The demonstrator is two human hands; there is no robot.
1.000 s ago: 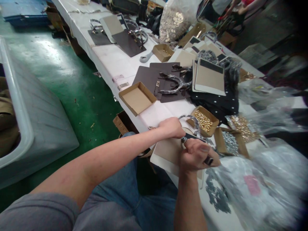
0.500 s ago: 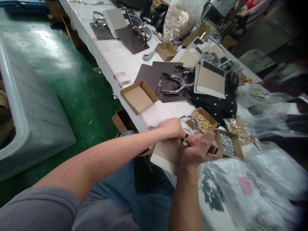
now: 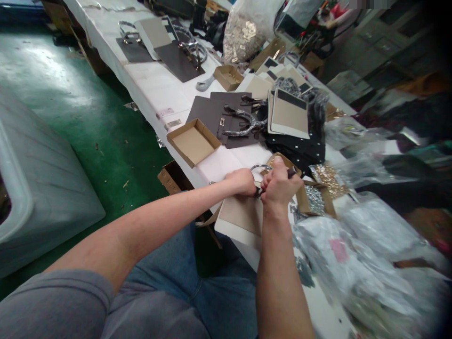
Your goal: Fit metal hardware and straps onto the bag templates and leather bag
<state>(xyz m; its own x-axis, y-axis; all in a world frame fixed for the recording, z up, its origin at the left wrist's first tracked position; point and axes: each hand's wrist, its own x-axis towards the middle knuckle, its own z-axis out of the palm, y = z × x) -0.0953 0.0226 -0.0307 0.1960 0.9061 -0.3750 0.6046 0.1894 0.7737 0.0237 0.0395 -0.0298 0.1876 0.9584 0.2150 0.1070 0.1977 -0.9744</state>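
A beige bag panel (image 3: 240, 214) with a pale border lies on the near table edge in front of me. Over its far edge my left hand (image 3: 242, 182) is closed, pressing at the base of a plastic-wrapped bag handle (image 3: 260, 166). What its fingers pinch is hidden. My right hand (image 3: 280, 187) is wrapped around a dark-handled tool (image 3: 292, 172), whose butt end sticks out past the fist. The tool's working end meets the work beside my left fingers and cannot be made out. A box of gold-coloured hardware (image 3: 280, 161) stands just behind, partly covered by my right hand.
A shallow cardboard box (image 3: 193, 142) and dark bag panels (image 3: 205, 112) lie farther along the table. To the right are a box of silver hardware (image 3: 314, 198) and plastic bags (image 3: 339, 249). A large grey bin (image 3: 52, 183) stands on the floor at left.
The view has shifted, so the table contents appear farther left. My right fist has risen and turned, thumb now upward, still around the tool. My left hand stays at the panel's far edge.
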